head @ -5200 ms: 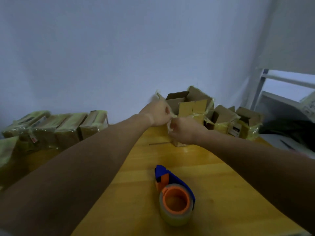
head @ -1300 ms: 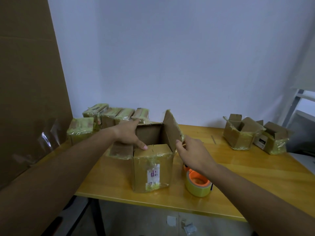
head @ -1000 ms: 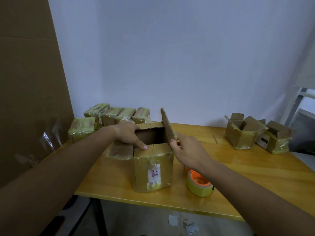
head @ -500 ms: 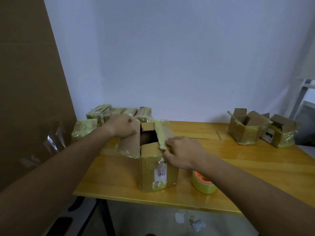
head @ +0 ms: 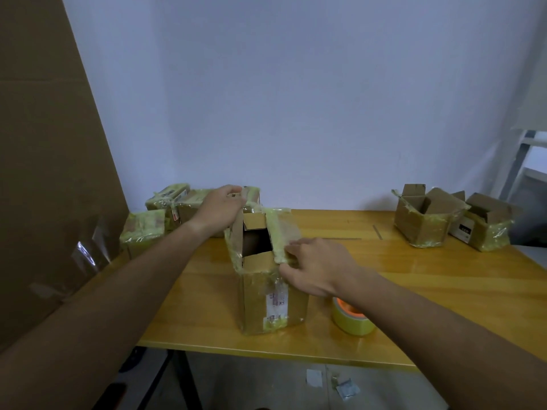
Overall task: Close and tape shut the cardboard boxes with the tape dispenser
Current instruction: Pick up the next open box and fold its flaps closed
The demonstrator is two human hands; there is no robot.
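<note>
Cardboard box (head: 268, 294), near the table's (head: 444, 279) front edge, top half open: likely light, flaps stiff but slick with old tape; left hand (head: 220, 208) grips left flap, right hand (head: 313, 266) presses right flap flat-fingered; tape dispenser (head: 352, 319) just beside.

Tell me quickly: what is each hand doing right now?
Left hand: grips the left flap of the cardboard box.
Right hand: fingers pressing the right flap down; open.
</note>
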